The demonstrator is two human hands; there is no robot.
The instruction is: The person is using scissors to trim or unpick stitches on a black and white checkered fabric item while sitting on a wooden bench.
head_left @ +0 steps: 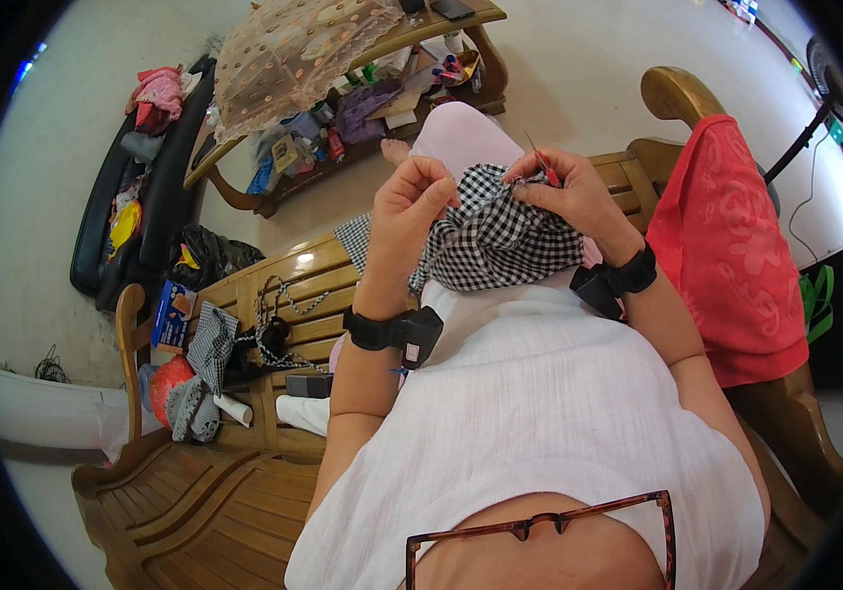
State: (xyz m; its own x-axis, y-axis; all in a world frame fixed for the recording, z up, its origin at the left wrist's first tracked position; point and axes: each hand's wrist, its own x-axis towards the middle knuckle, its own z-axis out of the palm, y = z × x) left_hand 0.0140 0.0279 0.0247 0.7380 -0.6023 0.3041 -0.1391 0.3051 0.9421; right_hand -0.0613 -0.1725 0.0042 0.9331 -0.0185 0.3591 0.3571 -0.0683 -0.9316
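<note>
Black-and-white checked cloth [500, 246] lies bunched over my lap. My right hand [579, 197] is closed on the cloth's gathered upper edge. The same hand also holds a small red-handled tool [547, 169] with a thin metal point sticking up, possibly thread snips or a seam ripper. At the cloth's left side my left hand [412, 206] is raised, thumb and fingertips pinched together. Whatever lies in that pinch is too small to make out.
I sit on a slatted wooden bench [313, 265]. Checked scraps [213, 344], cords and a blue box [174, 315] lie left. A red cloth [726, 256] drapes the right armrest. Ahead stands a cluttered table with a patterned cover [294, 59]; a fan [828, 74] is far right.
</note>
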